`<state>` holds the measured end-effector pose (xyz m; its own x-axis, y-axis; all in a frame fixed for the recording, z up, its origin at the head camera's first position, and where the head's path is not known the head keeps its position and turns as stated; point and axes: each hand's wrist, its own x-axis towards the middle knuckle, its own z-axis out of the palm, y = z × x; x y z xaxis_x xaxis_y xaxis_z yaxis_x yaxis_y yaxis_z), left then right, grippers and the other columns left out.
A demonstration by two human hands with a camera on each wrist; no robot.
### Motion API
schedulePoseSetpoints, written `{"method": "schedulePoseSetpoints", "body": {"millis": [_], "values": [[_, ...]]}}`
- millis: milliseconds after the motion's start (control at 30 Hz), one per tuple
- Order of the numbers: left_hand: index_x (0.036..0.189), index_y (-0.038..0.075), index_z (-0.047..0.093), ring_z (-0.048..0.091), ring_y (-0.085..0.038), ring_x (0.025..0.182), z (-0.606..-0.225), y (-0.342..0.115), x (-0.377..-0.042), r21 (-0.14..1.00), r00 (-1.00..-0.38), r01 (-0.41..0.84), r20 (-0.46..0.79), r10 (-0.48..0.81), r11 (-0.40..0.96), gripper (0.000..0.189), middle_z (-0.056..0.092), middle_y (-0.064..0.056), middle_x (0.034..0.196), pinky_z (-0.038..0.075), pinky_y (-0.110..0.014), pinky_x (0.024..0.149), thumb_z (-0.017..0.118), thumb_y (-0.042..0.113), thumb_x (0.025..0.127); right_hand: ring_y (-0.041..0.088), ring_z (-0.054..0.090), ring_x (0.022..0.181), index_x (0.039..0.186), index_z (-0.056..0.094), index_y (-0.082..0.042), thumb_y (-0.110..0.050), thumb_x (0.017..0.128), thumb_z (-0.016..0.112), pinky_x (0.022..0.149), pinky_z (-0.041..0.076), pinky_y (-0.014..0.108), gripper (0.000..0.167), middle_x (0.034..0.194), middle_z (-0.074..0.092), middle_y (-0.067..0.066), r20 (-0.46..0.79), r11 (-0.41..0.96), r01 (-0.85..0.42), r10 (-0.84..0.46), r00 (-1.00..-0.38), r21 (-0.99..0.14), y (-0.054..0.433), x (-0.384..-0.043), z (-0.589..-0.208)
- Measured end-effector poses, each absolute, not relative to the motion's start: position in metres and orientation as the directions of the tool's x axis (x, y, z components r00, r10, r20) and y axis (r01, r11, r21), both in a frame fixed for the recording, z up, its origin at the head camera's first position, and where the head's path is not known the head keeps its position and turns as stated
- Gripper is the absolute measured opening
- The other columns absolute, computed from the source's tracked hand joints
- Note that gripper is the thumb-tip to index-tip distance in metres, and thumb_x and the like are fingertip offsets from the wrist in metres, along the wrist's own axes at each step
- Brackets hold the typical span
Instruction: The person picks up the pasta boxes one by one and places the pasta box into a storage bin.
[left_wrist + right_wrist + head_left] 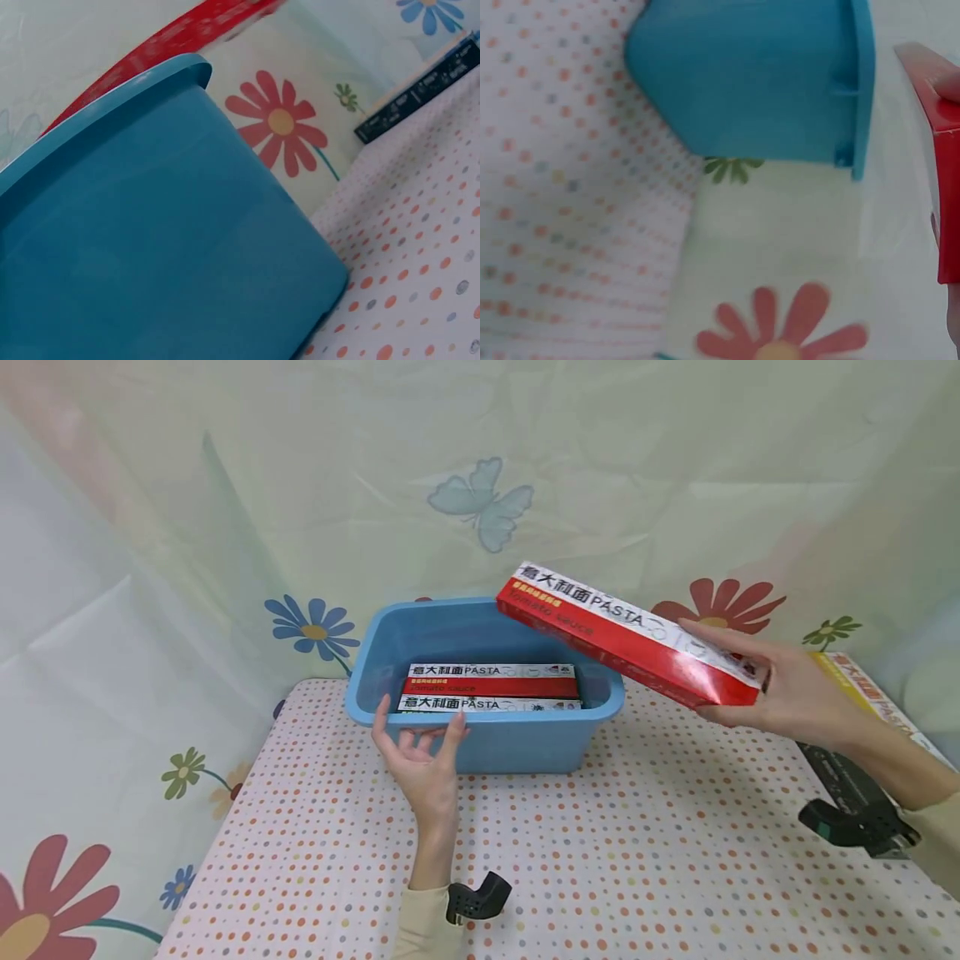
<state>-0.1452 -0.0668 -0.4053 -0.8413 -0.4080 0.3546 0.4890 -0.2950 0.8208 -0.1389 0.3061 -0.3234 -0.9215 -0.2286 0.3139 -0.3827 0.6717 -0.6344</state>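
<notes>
In the head view my right hand (787, 689) grips the right end of a red-and-white pasta box (615, 631), thumb and fingers on opposite sides. The box is tilted, its left end higher and above the right back part of a blue plastic bin (517, 743). My left hand (423, 760) holds the bin's front rim near its left corner. Inside the bin, two similar pasta boxes (491, 685) lie side by side with labels up. The left wrist view shows the bin wall (165, 217) but not the hand; the right wrist view shows the held box's red end (949, 202).
At the right edge of the table (660, 843) lie a yellow-and-white box (877, 693) and a dark box (843, 777), partly hidden by my right forearm. A flower-printed curtain (600, 443) rises behind and to the left.
</notes>
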Motion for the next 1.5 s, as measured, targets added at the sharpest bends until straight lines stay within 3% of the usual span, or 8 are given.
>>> {"method": "schedulePoseSetpoints", "body": {"millis": [100, 167, 333, 567, 900, 1133, 1333, 1500], "values": [[0.159, 0.011, 0.025, 0.069, -0.022, 0.085, -0.404, -0.066, -0.144, 0.819, -0.842, 0.490, 0.356, -0.405, -0.299, 0.093, 0.057, -0.026, 0.127, 0.068, -0.044, 0.080, 0.080, -0.006, 0.087, 0.005, 0.043, 0.118, 0.156, 0.050, -0.013, 0.000, 0.069, 0.091, 0.071, 0.053, 0.009, 0.096, 0.143, 0.057, 0.014, 0.323, 0.653, -0.491, -0.370, -0.871, -0.576, 0.284, -0.162, -0.303], [0.159, 0.011, 0.024, 0.069, -0.023, 0.085, -0.404, -0.066, -0.145, 0.817, -0.842, 0.492, 0.359, -0.403, -0.300, 0.093, 0.057, -0.026, 0.128, 0.068, -0.044, 0.080, 0.080, -0.006, 0.087, 0.014, 0.047, 0.121, 0.155, 0.051, -0.010, -0.002, 0.069, 0.093, 0.076, 0.055, 0.012, 0.096, 0.143, 0.058, 0.019, 0.298, 0.630, -0.539, -0.454, -0.840, -0.559, 0.269, -0.177, -0.293], [0.160, 0.011, 0.023, 0.070, -0.024, 0.089, -0.403, -0.066, -0.144, 0.817, -0.849, 0.484, 0.352, -0.395, -0.312, 0.094, 0.056, -0.025, 0.130, 0.068, -0.045, 0.082, 0.080, -0.005, 0.087, 0.029, 0.054, 0.121, 0.155, 0.052, -0.011, -0.006, 0.075, 0.090, 0.082, 0.059, 0.027, 0.089, 0.145, 0.059, 0.016, 0.142, 0.616, -0.536, -0.570, -0.809, -0.577, 0.235, -0.202, -0.276], [0.160, 0.012, 0.025, 0.071, -0.025, 0.088, -0.406, -0.069, -0.144, 0.809, -0.845, 0.486, 0.338, -0.415, -0.330, 0.094, 0.049, -0.040, 0.134, 0.068, -0.046, 0.081, 0.080, -0.007, 0.086, 0.027, 0.054, 0.131, 0.155, 0.050, -0.008, -0.008, 0.081, 0.081, 0.101, 0.056, 0.047, 0.080, 0.154, 0.053, 0.014, 0.030, 0.563, -0.608, -0.720, -0.694, -0.560, 0.196, -0.232, -0.278], [0.159, 0.012, 0.026, 0.070, -0.026, 0.089, -0.407, -0.076, -0.141, 0.804, -0.834, 0.503, 0.355, -0.422, -0.318, 0.091, 0.048, -0.037, 0.141, 0.068, -0.042, 0.081, 0.079, -0.007, 0.088, 0.030, 0.053, 0.132, 0.154, 0.049, -0.001, -0.007, 0.081, 0.080, 0.099, 0.054, 0.042, 0.079, 0.154, 0.054, 0.015, -0.046, 0.503, -0.579, -0.779, -0.626, -0.642, 0.160, -0.251, -0.301], [0.159, 0.014, 0.026, 0.071, -0.028, 0.092, -0.405, -0.080, -0.140, 0.805, -0.835, 0.500, 0.348, -0.426, -0.321, 0.092, 0.046, -0.037, 0.146, 0.068, -0.043, 0.081, 0.080, -0.006, 0.087, 0.031, 0.052, 0.133, 0.154, 0.050, -0.001, -0.005, 0.083, 0.081, 0.098, 0.054, 0.041, 0.078, 0.155, 0.053, 0.016, -0.087, 0.488, -0.509, -0.777, -0.624, -0.709, 0.157, -0.255, -0.311], [0.159, 0.014, 0.026, 0.070, -0.028, 0.093, -0.404, -0.082, -0.140, 0.805, -0.837, 0.498, 0.350, -0.421, -0.323, 0.091, 0.045, -0.037, 0.145, 0.068, -0.043, 0.082, 0.079, -0.006, 0.088, 0.028, 0.054, 0.125, 0.154, 0.051, -0.003, -0.006, 0.082, 0.082, 0.092, 0.053, 0.038, 0.078, 0.152, 0.055, 0.017, -0.119, 0.512, -0.501, -0.773, -0.623, -0.698, 0.157, -0.259, -0.311], [0.160, 0.012, 0.024, 0.070, -0.029, 0.095, -0.405, -0.085, -0.140, 0.804, -0.834, 0.504, 0.358, -0.421, -0.315, 0.092, 0.044, -0.037, 0.145, 0.067, -0.042, 0.083, 0.078, -0.007, 0.088, 0.029, 0.052, 0.128, 0.154, 0.050, -0.005, -0.008, 0.083, 0.084, 0.094, 0.052, 0.039, 0.079, 0.154, 0.053, 0.017, -0.142, 0.524, -0.491, -0.770, -0.622, -0.696, 0.153, -0.260, -0.310]]}}
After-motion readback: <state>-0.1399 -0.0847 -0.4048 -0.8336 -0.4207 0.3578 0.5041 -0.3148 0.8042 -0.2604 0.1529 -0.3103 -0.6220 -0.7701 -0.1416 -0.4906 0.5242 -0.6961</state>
